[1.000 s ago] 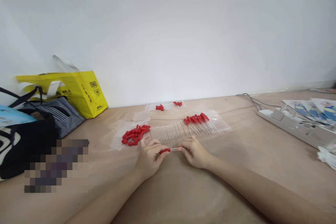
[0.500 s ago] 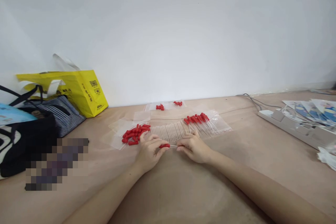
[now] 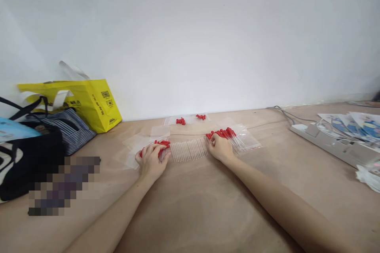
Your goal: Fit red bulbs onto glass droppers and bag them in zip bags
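On the left of the work area, my left hand (image 3: 152,160) rests over a pile of red rubber bulbs (image 3: 164,142), its fingers curved down and its thumb apart. The fingertips partly cover the pile, and no bulb shows lifted. Side by side in the middle lies a row of clear glass dropper tubes (image 3: 188,151). At that row's right end, my right hand (image 3: 220,147) is closed on a red-bulbed dropper (image 3: 208,136), whose tube is mostly hidden. It touches a slanted row of bulb-fitted droppers (image 3: 229,131) on a clear plastic bag (image 3: 251,141).
Behind, smaller red bulb groups (image 3: 181,121) lie on clear bags by the wall. A yellow bag (image 3: 103,106), a striped pouch (image 3: 75,128) and a black bag (image 3: 47,150) stand at left. On the right are a white power strip (image 3: 323,144), cables and printed sheets (image 3: 365,124).
My hands have parted from the dropper they held together in front. The left moved left onto the bulb pile; the right carried the dropper up to the fitted row.
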Available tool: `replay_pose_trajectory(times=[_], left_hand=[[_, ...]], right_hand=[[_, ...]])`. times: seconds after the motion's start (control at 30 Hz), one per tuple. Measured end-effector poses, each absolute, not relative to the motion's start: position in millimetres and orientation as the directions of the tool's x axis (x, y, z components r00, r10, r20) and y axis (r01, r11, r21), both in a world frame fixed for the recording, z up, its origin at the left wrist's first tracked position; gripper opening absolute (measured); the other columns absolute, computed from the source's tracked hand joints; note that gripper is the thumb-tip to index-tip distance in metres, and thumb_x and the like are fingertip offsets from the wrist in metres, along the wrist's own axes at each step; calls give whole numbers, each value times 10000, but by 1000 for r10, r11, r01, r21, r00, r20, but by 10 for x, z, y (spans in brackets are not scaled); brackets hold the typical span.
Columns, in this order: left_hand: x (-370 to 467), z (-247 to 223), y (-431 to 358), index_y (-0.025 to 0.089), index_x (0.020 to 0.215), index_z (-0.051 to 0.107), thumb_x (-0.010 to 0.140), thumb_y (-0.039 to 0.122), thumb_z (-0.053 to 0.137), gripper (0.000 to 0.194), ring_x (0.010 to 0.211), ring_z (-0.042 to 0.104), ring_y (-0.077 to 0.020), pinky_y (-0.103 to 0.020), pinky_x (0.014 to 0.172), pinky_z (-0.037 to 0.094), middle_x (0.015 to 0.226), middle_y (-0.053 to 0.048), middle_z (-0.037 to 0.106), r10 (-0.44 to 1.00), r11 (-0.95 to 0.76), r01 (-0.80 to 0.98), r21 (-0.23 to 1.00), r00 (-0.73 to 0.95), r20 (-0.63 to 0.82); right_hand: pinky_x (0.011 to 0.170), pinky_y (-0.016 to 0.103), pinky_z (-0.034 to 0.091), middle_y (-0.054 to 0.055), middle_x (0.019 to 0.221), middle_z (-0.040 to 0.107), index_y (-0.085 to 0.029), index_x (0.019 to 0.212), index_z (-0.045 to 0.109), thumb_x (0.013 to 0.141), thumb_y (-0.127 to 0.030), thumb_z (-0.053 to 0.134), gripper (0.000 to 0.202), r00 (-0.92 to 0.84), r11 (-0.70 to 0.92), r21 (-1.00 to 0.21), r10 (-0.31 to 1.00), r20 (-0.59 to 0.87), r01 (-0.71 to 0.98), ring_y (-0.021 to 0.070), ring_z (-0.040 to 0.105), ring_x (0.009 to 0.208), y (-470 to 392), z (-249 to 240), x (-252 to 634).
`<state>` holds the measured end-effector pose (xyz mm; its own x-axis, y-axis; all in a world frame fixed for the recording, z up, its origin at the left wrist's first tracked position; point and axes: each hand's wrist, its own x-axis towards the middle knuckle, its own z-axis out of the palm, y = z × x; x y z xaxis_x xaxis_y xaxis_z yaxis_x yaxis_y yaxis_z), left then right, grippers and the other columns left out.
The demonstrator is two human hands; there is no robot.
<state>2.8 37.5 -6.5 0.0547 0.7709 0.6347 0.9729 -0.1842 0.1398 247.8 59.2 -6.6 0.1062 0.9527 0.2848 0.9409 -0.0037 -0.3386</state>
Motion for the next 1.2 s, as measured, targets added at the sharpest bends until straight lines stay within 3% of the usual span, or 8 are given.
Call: replay_pose_trajectory(times=[0.13, 0.4, 0.63, 0.9, 0.97, 1.03, 1.13, 1.2], left_hand=[[33, -51, 367, 242, 824, 598, 706, 362, 572, 170, 934, 476, -261, -461, 828, 252, 955, -54, 599, 796, -141, 981, 133, 32, 605], [-54, -73, 459, 252, 832, 604, 730, 321, 543, 137, 959, 452, -267, -492, 858, 228, 997, -61, 581, 769, -64, 996, 56, 13, 639], [-72, -35, 438, 214, 701, 604, 702, 354, 558, 147, 953, 441, -280, -514, 880, 211, 978, -83, 563, 763, -7, 999, -37, 29, 645], [-71, -9, 431, 180, 650, 625, 749, 256, 515, 167, 961, 462, -287, -516, 909, 192, 961, -101, 592, 708, -61, 984, -169, 162, 687], [-36, 15, 389, 169, 662, 631, 762, 251, 511, 176, 951, 471, -291, -522, 907, 191, 957, -109, 602, 679, -89, 981, -172, 186, 710], [41, 35, 300, 175, 673, 630, 765, 249, 518, 163, 954, 477, -287, -525, 912, 180, 952, -100, 611, 646, -163, 973, -165, 232, 728], [222, 37, 113, 200, 658, 615, 751, 236, 551, 119, 930, 500, -254, -519, 921, 164, 905, -55, 629, 632, -374, 919, -125, 351, 691], [345, 17, 3, 205, 652, 601, 749, 231, 565, 106, 925, 508, -232, -504, 924, 164, 899, -32, 627, 649, -496, 865, -74, 426, 630]], right_hand=[[663, 288, 324, 82, 788, 654, -182, 863, 587, 779, -211, 437, 174, 93, -26, -276, 968, 232, 961, 204, 595, 792, 634, -35, 2412], [756, 341, 309, 91, 900, 645, -201, 831, 645, 780, -237, 420, 234, 101, -36, -264, 966, 237, 964, 214, 560, 880, 615, -42, 2393], [762, 398, 303, 149, 913, 632, -135, 834, 655, 760, -251, 437, 258, 109, -72, -188, 974, 198, 980, 261, 541, 905, 651, -26, 2364], [756, 399, 305, 209, 940, 603, -58, 899, 626, 786, -177, 405, 275, 84, -53, -163, 978, 189, 985, 290, 531, 913, 647, -8, 2283], [759, 367, 318, 200, 985, 583, -63, 937, 600, 812, -215, 394, 286, 31, 1, -159, 978, 204, 987, 272, 512, 940, 568, 28, 2323], [768, 327, 324, 164, 994, 573, -90, 931, 585, 826, -251, 399, 267, -119, 158, -147, 962, 246, 976, 241, 493, 944, 449, 54, 2400], [770, 301, 324, 109, 935, 570, -131, 860, 566, 822, -239, 426, 181, -413, 461, -94, 855, 313, 883, 207, 479, 895, 237, 44, 2556], [743, 306, 326, 86, 896, 566, -147, 815, 554, 818, -235, 445, 140, -509, 551, -64, 804, 307, 832, 200, 479, 860, 118, 7, 2663]])
